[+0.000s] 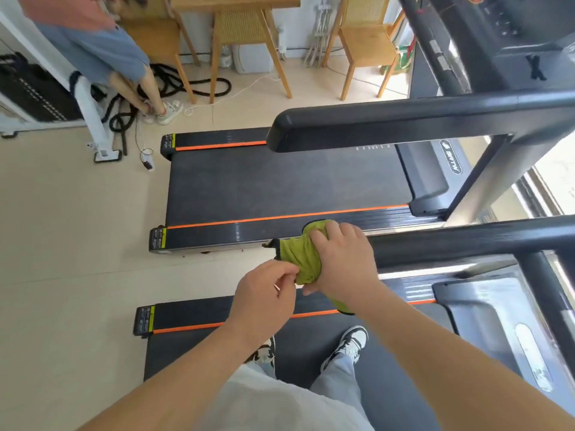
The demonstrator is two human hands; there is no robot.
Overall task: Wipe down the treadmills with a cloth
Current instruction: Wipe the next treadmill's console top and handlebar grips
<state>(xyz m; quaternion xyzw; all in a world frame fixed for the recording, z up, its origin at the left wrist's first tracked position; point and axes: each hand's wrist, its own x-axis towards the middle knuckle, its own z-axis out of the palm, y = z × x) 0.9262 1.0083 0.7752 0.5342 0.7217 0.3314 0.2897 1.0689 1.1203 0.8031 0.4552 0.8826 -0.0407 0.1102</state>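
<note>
The person stands on the belt of the near treadmill [202, 353], shoes [351, 340] pointing far and right. The green cloth [300, 253] is draped over the left end of that treadmill's far handrail [466, 241], a black bar running right towards the console. The right hand [345, 259] lies on top of the cloth with its fingers curled over the bar's end, clamped on cloth and bar together. The left hand [264, 293] is just left of it, with thumb and fingertips pinching the cloth's near edge. A thin pale sliver shows between the fingers of this hand; what it is cannot be told. The two hands are close together, nearly touching, with the cloth between them. A loose tail of cloth hangs below the right wrist, over the orange stripe of the near treadmill's side rail.

Beyond the handrail lies the far treadmill [280, 181], parallel to the near one, with a dark belt, orange-edged side rails and its own black handrail [404, 122] above. The pale floor [77, 228] stretches to the left. At the far side stand wooden chairs [245, 29] against the wall, with a thick black rope [174, 79] coiled on the floor beside them. Another person [93, 48] in blue shorts stands at the far left, next to a white machine frame [90, 113].
</note>
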